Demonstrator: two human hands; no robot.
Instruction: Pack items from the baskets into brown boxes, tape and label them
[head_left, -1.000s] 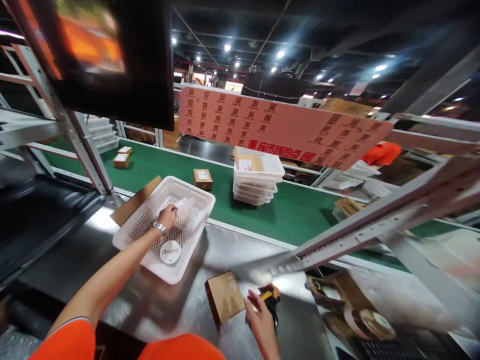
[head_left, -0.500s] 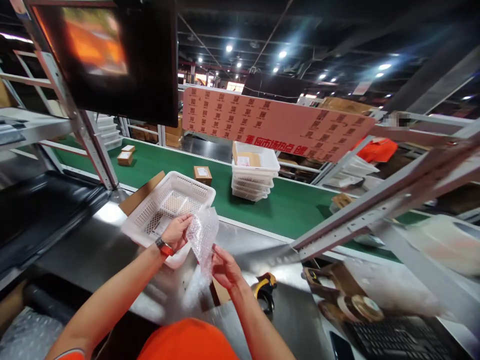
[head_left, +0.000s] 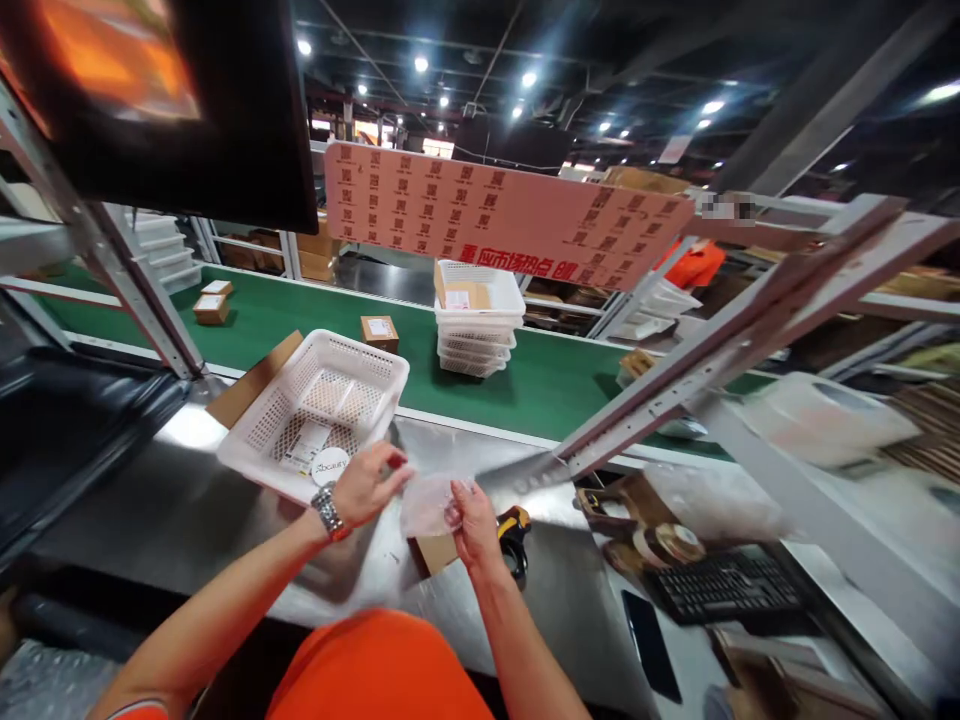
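Observation:
My right hand (head_left: 470, 512) pinches a clear bubble-wrap pouch (head_left: 429, 505) above the steel table (head_left: 187, 500). My left hand (head_left: 367, 482), with a watch at the wrist, hovers just left of the pouch with curled, parted fingers and holds nothing I can see. Just beyond my left hand lies a white perforated basket (head_left: 315, 415) with a round white jar lid (head_left: 330, 466) and a paper slip inside. Partly hidden under my right hand is a small brown carton (head_left: 437, 550). A black and yellow scanner (head_left: 512, 530) lies to the right of that carton.
A green conveyor belt (head_left: 555, 385) runs behind the table with small cartons (head_left: 379, 332) and a stack of white baskets (head_left: 477, 330). A keyboard (head_left: 724, 585), tape roll (head_left: 661, 545) and phone (head_left: 651, 645) lie at right. A monitor (head_left: 172, 110) hangs upper left; a pink sign (head_left: 502, 215) hangs ahead.
My left hand lifted the bubble-wrap pouch out of the basket, both hands held it up, and now it is lower, in my right hand. My left hand has let go.

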